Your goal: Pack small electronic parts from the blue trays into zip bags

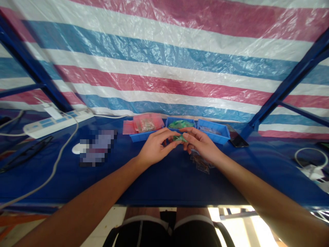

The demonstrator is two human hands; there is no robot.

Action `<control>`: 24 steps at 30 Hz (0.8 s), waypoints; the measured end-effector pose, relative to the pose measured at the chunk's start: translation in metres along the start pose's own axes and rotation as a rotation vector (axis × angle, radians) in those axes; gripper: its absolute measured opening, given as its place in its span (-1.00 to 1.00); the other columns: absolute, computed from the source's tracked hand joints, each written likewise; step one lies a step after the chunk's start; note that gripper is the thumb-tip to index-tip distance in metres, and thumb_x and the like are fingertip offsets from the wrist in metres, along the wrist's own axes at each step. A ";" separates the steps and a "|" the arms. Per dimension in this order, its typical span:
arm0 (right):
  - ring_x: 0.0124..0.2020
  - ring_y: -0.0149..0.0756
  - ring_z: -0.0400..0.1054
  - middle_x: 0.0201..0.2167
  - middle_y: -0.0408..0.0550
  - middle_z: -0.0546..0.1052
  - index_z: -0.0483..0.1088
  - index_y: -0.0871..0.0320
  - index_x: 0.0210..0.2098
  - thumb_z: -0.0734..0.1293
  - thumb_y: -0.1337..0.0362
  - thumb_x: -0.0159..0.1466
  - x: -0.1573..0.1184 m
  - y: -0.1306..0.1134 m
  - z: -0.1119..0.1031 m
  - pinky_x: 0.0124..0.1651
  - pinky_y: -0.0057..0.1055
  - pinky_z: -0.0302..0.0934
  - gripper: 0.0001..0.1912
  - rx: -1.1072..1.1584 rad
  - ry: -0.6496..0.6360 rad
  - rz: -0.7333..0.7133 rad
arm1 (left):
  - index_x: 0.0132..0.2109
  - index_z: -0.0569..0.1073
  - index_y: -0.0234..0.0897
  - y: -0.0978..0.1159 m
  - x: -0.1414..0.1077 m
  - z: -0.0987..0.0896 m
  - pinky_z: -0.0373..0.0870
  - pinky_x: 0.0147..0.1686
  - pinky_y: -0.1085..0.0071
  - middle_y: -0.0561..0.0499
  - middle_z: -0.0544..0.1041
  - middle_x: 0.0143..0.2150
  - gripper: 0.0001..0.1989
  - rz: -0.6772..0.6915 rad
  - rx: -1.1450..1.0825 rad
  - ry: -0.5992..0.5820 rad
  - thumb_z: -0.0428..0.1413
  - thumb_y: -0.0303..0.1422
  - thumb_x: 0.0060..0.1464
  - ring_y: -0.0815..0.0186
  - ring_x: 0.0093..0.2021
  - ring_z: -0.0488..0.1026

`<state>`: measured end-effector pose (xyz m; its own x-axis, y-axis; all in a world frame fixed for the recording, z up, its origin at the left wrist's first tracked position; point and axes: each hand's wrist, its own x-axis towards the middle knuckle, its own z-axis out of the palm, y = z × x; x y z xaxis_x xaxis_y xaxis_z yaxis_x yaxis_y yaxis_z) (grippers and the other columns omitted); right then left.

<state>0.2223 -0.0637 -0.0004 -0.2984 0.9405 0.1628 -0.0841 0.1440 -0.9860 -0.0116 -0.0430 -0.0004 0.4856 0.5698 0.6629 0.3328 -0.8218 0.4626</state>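
My left hand (156, 147) and my right hand (202, 144) meet over the blue table cover, with their fingertips pinching a small green plastic packet (180, 138) from both sides. Just behind my fingers, a blue plastic tray (180, 120) holds crumpled green bags. Another blue tray (213, 133) stands to its right, and a third (140, 137) sits to its left under reddish clear bags (148, 122). Below my right hand, small clear bags with dark contents (202, 163) lie on the cover.
A black phone (236, 136) lies right of the trays. On the left are a white power strip (53, 124), cables and a pixelated blurred object (97, 147). A striped plastic tarp (164, 68) hangs behind, between blue frame bars.
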 end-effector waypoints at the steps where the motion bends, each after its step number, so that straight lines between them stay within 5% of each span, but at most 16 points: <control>1: -0.35 -0.26 0.47 -0.30 -0.09 0.59 0.53 0.04 0.12 0.50 -0.17 0.32 -0.001 0.000 0.000 -0.41 -0.38 0.33 -0.45 -0.028 -0.020 -0.012 | 0.11 0.64 -0.23 0.001 0.000 0.000 0.49 -0.26 0.46 -0.05 0.64 -0.17 -0.76 -0.009 -0.001 0.003 0.25 -0.26 0.39 0.34 -0.28 0.55; 9: -0.07 -0.12 0.48 -0.03 0.00 0.58 0.63 -0.01 -0.03 0.52 -0.05 0.36 -0.004 0.005 -0.003 -0.18 -0.28 0.37 -0.68 -0.467 -0.065 -0.236 | -0.11 0.67 -0.29 0.005 0.001 0.002 0.31 -0.43 0.51 0.08 0.54 -0.42 -0.71 -0.079 -0.019 -0.012 0.21 -0.14 0.41 0.42 -0.47 0.40; 15: -0.29 -0.19 0.47 -0.22 -0.08 0.63 0.56 -0.03 0.13 0.43 -0.06 0.44 -0.003 0.010 -0.007 -0.25 -0.28 0.35 -0.62 -0.440 -0.074 -0.181 | -0.01 0.62 -0.30 0.006 0.001 0.002 0.36 -0.40 0.53 0.08 0.53 -0.42 -0.73 -0.105 -0.061 -0.015 0.18 -0.17 0.43 0.42 -0.46 0.41; 24: -0.38 -0.23 0.47 -0.32 -0.11 0.61 0.52 0.02 0.18 0.42 -0.02 0.46 -0.002 0.012 -0.007 -0.32 -0.32 0.33 -0.60 -0.494 -0.064 -0.207 | 0.03 0.61 -0.29 0.003 -0.001 0.004 0.41 -0.35 0.53 0.09 0.54 -0.41 -0.73 -0.132 -0.043 -0.024 0.17 -0.18 0.44 0.42 -0.45 0.45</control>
<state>0.2283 -0.0620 -0.0132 -0.3814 0.8586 0.3427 0.3051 0.4668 -0.8300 -0.0082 -0.0461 -0.0023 0.4593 0.6726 0.5802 0.3607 -0.7381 0.5702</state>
